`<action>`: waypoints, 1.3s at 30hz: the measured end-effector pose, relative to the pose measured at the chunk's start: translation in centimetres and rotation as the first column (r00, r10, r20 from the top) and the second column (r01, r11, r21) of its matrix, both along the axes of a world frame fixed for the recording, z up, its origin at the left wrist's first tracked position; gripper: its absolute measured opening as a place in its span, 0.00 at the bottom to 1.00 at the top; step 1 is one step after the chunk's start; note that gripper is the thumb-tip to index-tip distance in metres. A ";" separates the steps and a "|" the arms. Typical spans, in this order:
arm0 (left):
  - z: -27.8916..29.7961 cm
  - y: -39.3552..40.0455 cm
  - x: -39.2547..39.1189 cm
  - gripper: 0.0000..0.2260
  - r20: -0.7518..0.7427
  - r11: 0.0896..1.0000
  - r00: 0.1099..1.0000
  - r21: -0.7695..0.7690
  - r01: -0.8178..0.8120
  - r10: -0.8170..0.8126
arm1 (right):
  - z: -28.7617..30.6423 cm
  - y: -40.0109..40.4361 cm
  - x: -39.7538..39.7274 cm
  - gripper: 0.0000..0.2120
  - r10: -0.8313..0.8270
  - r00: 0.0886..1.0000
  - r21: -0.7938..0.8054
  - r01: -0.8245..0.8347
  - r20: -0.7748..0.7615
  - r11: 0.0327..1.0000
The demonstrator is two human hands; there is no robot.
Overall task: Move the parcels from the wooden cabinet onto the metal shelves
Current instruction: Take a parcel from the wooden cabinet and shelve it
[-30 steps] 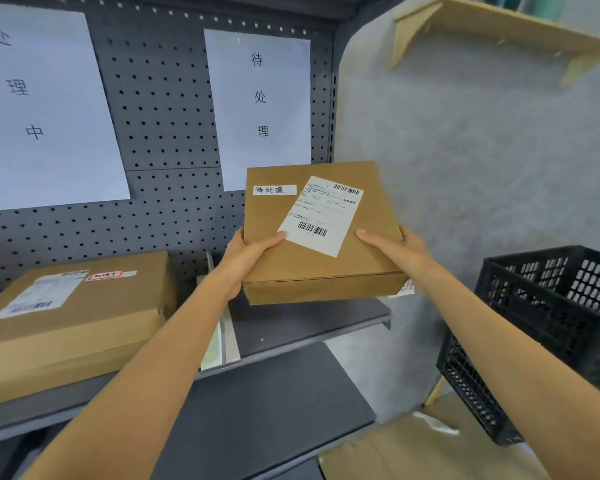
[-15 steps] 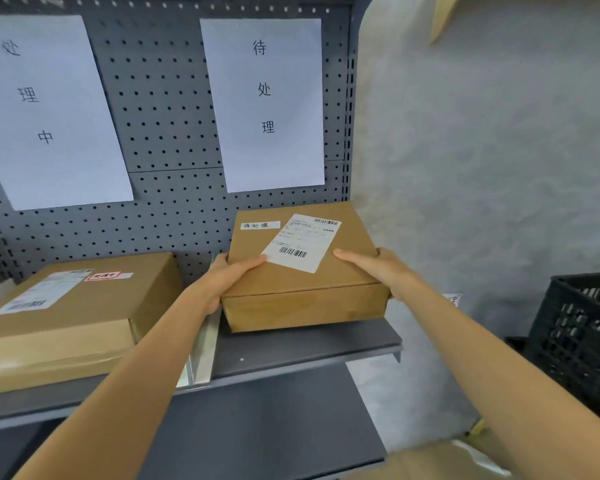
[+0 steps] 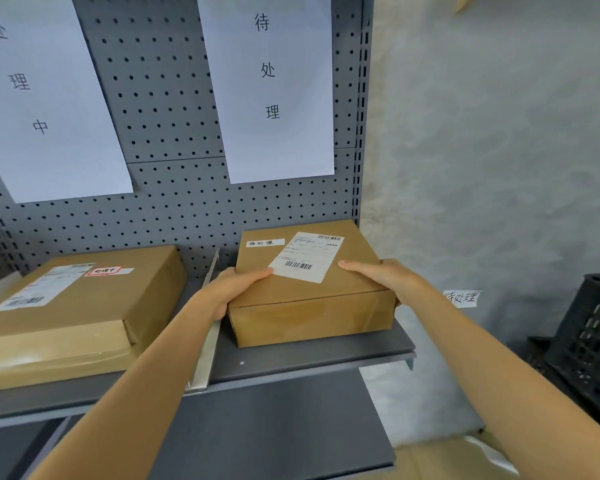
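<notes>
Both hands clamp the flat brown cardboard parcel by its sides, left hand and right hand with thumbs on top, fingers curled round the edges. It sits on the smooth grey metal shelf, seemingly sorted under the matching white paper sign.

Head view, close above shelf

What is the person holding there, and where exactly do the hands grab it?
A brown parcel, sitting on the metal shelf. The left hand grips its left side, the right hand its right side, thumbs on top.
</notes>
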State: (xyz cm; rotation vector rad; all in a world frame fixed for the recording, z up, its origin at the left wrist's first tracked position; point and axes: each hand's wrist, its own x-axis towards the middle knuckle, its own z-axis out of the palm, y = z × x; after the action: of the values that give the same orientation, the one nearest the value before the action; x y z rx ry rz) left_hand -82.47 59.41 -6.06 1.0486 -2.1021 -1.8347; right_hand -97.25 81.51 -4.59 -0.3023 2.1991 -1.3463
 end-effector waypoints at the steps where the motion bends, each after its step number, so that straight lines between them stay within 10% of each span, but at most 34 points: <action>1: -0.1 0.1 -0.1 0.27 0.015 1.000 1.000 -0.002 -0.003 0.003 | -0.2 0.0 -0.1 0.39 0.005 1.000 0.008 -0.005 0.003 1.000; 15: 0.1 0.6 -0.5 0.28 0.089 0.997 0.995 -0.071 -0.044 0.050 | -0.1 -0.3 -1.5 0.40 0.070 0.998 0.119 -0.069 -0.004 0.990; 19: 0.7 1.2 -0.3 0.31 0.077 0.964 0.994 -0.260 -0.052 0.074 | -0.4 -0.8 -2.0 0.46 0.057 0.971 0.126 -0.028 -0.233 0.992; 27: 4.0 0.8 1.7 0.30 0.055 0.542 0.984 -0.839 -0.047 0.170 | 2.4 -3.7 -1.1 0.39 0.199 0.673 0.198 -0.079 -0.712 0.977; 33: 6.3 -0.6 6.5 0.26 0.048 0.259 0.965 -0.966 -0.021 0.256 | 4.7 -6.7 2.6 0.34 0.284 0.518 0.259 -0.121 -0.807 0.958; 39: 7.8 -2.8 14.9 0.24 0.053 0.184 0.928 -0.983 -0.018 0.370 | 6.3 -11.4 10.0 0.34 0.337 0.444 0.269 -0.211 -0.830 0.940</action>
State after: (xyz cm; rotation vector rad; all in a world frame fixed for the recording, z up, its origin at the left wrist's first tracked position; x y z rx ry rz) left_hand -67.54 56.61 1.72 1.0598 -2.3895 0.0961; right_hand -87.24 70.11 1.68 -1.5397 2.8074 -0.9094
